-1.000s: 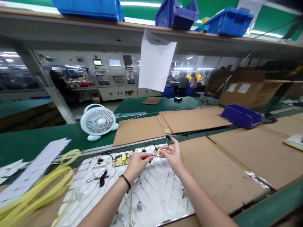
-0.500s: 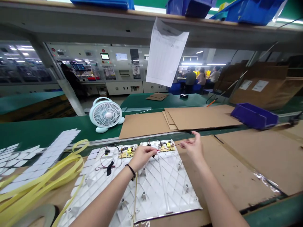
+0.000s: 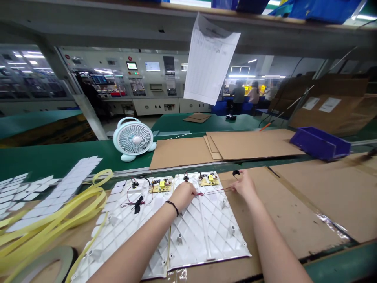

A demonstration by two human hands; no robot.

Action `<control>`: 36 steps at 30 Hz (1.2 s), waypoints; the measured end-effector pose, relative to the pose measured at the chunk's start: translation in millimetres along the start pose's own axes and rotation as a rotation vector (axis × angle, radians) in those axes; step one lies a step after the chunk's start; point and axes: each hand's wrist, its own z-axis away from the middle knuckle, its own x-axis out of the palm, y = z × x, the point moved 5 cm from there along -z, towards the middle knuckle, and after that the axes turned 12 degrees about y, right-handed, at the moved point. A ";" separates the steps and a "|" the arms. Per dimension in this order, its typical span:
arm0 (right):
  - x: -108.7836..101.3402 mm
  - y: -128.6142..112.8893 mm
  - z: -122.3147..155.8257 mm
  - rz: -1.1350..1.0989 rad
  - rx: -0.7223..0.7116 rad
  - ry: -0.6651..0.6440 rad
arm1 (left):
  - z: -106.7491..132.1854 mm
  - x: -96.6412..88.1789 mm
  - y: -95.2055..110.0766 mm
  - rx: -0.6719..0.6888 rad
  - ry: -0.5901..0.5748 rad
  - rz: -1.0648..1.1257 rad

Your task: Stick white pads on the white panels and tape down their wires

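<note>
While the person leans over two white panels lying side by side on the bench, a red wire point(image 3: 216, 191) stretches almost straight between the hands, just above the far right corner of the right panel point(image 3: 206, 232). The left hand point(image 3: 184, 195) is closed, fingertips pinched on the wire's left end, a dark band round its wrist. The right hand point(image 3: 244, 186) sits past the panel's edge over the cardboard, fingers likewise pinched shut on the other end. A small black loop point(image 3: 235, 173) curls just beyond its fingertips; whether the hand grips that too, I cannot tell. A yellow board point(image 3: 208, 180) sits at the far edge of the right panel, just beyond the wire. The left panel point(image 3: 126, 228) carries a second board point(image 3: 160, 185) with thin red and black leads lying loose beside it. Yellow strips point(image 3: 53, 224) sprawl to the left, and a small fan point(image 3: 134, 139) stands on the green belt behind. A blue bin point(image 3: 319, 143) rests far right.
</note>
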 end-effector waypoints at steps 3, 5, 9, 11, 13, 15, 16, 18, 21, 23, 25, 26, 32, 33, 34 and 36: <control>-3.2 3.2 -1.0 0.092 0.007 -0.056 | 0.8 1.7 2.7 0.004 -0.029 -0.038; -8.4 2.1 -3.1 0.187 -0.020 -0.060 | 2.4 2.2 3.5 -0.002 -0.039 -0.060; -22.1 -15.0 -8.2 0.286 -0.183 0.027 | 6.5 3.7 2.3 -0.012 -0.044 -0.076; -29.0 -36.8 -4.4 0.146 -0.321 0.085 | 8.0 4.2 0.1 -0.028 -0.030 -0.079; -33.3 -62.6 6.2 -0.050 -0.389 0.075 | 8.9 4.3 -2.5 -0.052 -0.008 -0.082; -27.2 -86.7 22.3 -0.210 -0.329 -0.104 | 9.7 4.5 -5.1 -0.082 0.008 -0.084; -19.1 -97.4 32.9 -0.263 -0.271 -0.257 | 10.2 4.8 -6.3 -0.098 0.011 -0.081; 2.5 -113.8 58.1 -0.293 -0.173 -0.601 | 11.1 5.3 -8.0 -0.124 0.010 -0.067; 37.5 -119.2 87.1 -0.186 -0.153 -0.941 | 11.9 5.3 -9.5 -0.145 0.021 -0.036; 59.9 -112.9 92.5 -0.072 -0.223 -0.998 | 12.1 5.2 -10.4 -0.156 0.029 -0.025; 79.0 -105.8 90.4 0.005 -0.312 -0.981 | 12.0 5.6 -11.4 -0.167 0.032 -0.024; 86.4 -103.3 87.9 0.032 -0.354 -0.957 | 11.9 6.0 -11.9 -0.170 0.031 -0.026; 102.9 -104.9 78.4 0.114 -0.555 -0.774 | 11.5 7.9 -14.7 -0.185 0.035 -0.030; 103.2 -105.3 79.3 0.123 -0.571 -0.763 | 11.4 7.7 -15.0 -0.188 0.039 -0.025; 103.1 -105.4 80.7 0.132 -0.582 -0.754 | 11.4 7.4 -15.2 -0.191 0.043 -0.022; 101.9 -105.1 84.4 0.145 -0.595 -0.740 | 11.5 6.9 -15.2 -0.194 0.045 -0.024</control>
